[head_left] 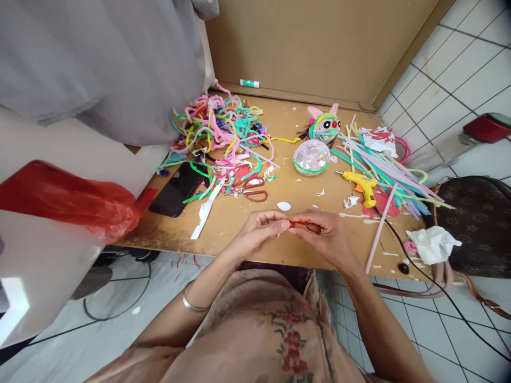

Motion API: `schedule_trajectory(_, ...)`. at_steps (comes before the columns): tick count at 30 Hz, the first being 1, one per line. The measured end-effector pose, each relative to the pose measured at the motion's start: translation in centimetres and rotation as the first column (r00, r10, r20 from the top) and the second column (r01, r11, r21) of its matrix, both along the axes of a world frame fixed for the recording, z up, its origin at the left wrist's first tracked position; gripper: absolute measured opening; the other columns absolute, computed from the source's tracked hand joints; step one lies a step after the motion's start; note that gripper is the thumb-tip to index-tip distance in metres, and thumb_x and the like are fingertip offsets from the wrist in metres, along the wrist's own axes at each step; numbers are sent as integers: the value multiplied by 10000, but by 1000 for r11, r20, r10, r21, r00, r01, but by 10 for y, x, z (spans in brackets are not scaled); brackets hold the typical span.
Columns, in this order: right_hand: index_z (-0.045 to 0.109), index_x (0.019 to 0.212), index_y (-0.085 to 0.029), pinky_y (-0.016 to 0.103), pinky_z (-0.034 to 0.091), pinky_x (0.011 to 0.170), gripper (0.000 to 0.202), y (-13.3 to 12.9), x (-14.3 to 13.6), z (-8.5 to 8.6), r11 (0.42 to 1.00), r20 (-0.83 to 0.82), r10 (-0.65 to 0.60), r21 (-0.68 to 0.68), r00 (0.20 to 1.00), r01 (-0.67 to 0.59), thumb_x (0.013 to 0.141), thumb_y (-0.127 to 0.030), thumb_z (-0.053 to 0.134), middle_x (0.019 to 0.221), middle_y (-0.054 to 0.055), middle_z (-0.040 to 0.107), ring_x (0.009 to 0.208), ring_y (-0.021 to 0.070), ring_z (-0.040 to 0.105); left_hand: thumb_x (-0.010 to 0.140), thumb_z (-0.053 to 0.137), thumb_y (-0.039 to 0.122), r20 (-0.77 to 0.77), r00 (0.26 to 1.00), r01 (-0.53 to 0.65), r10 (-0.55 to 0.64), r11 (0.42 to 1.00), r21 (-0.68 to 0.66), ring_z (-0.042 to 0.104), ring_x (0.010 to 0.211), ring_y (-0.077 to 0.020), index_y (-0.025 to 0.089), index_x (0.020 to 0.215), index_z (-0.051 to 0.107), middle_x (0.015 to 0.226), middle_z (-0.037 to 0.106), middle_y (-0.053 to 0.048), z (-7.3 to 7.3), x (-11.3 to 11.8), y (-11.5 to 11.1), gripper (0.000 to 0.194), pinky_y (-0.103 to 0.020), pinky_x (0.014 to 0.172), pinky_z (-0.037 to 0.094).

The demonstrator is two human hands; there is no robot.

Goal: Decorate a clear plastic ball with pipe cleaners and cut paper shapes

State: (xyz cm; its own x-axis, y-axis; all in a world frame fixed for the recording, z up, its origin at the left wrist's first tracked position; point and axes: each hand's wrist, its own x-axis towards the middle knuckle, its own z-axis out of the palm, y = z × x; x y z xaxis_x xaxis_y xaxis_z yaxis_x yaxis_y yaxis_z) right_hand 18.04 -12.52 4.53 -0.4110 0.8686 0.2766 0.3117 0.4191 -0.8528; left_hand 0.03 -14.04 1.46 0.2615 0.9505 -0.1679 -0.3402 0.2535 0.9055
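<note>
Close to the table's front edge, both hands meet on a short, thin red strip [297,224], perhaps a pipe cleaner. My left hand [266,226] pinches its left end between thumb and fingertips. Fingers of my right hand [324,230] close round the other end, hiding part of it. Just beyond lies a white leaf-shaped paper cutout [283,206]. Red-handled scissors [255,194] rest to the left, beside a large tangle of coloured pipe cleaners [227,125]. A clear bowl rimmed in green and pink [312,158] stands farther back, near a colourful animal-faced ball with pink ears [325,127].
To the right lie a yellow glue gun [361,186] with a trailing black cord, straight pipe cleaners [393,165], a crumpled tissue [434,244] and a brown bag [475,223]. A phone [175,190] and red plastic bag [67,199] are left. A glue stick [249,83] lies at the back.
</note>
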Motion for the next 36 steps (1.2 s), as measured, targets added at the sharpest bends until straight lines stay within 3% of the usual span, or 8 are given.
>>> schedule_trajectory(6, 754, 862, -192, 234, 452, 603, 115, -4, -3, 0, 998, 40, 62, 1, 997, -62, 845, -217, 643, 756, 28, 728, 649, 129, 624, 634, 815, 494, -183, 979, 107, -95, 993, 56, 527, 630, -116, 128, 731, 740, 711, 683, -38, 9, -5, 2, 386, -246, 631, 375)
schedule_trajectory(12, 624, 1205, -208, 232, 364, 547, 402, -5, 5, 6, 979, 26, 6, -206, 1000, -1, 853, -399, 648, 690, -23, 595, 581, 105, 483, 633, 800, 537, -161, 971, -155, 178, 977, 145, 396, 530, -72, 129, 614, 673, 555, 540, 15, 7, -4, 1, 428, -221, 534, 285)
schedule_trajectory(15, 605, 1206, -172, 236, 293, 489, 500, 1, 15, 13, 891, -115, 4, -450, 993, -55, 907, -560, 503, 675, -16, 560, 526, 94, 395, 577, 834, 536, -78, 939, -327, 336, 939, 103, 325, 484, -54, 137, 599, 652, 502, 462, 42, 3, -8, 3, 439, -216, 498, 236)
schedule_trajectory(21, 639, 1095, -149, 241, 218, 457, 639, 12, 19, 8, 714, -261, -97, -691, 961, -115, 863, -704, 424, 638, 8, 580, 482, 92, 351, 534, 858, 532, -53, 921, -382, 387, 921, 79, 319, 471, -52, 139, 564, 622, 487, 440, 42, -2, -13, 5, 459, -219, 486, 226)
schedule_trajectory(27, 693, 787, -158, 246, 228, 510, 411, 8, 17, 5, 821, -140, -35, -568, 990, -52, 756, -567, 668, 550, -50, 440, 517, 78, 321, 595, 830, 520, -65, 884, -450, 464, 879, 154, 346, 493, -66, 148, 587, 624, 521, 465, 31, -6, -12, 8, 425, -225, 498, 255)
schedule_trajectory(31, 699, 724, -168, 254, 204, 512, 348, -1, 9, 0, 891, -93, -145, -445, 985, 89, 751, -514, 676, 569, -47, 423, 535, 79, 304, 604, 828, 508, -4, 821, -561, 571, 809, 178, 345, 512, -68, 153, 586, 611, 530, 465, 35, -13, -7, 14, 416, -224, 518, 271)
schedule_trajectory(33, 696, 721, -164, 250, 179, 494, 349, -7, 5, -6, 873, -112, -186, -475, 976, 112, 753, -512, 681, 529, -63, 364, 502, 69, 268, 596, 835, 492, 31, 785, -615, 618, 773, 158, 346, 515, -66, 153, 584, 605, 527, 459, 39, -17, -2, 17, 410, -220, 517, 271)
schedule_trajectory(36, 681, 749, -155, 229, 140, 451, 383, -14, 0, -12, 763, -243, -246, -645, 938, 33, 732, -537, 706, 463, -106, 266, 430, 45, 195, 568, 857, 456, 86, 753, -658, 653, 745, 104, 351, 517, -56, 148, 595, 613, 547, 478, 40, -21, 4, 21, 394, -208, 522, 290)
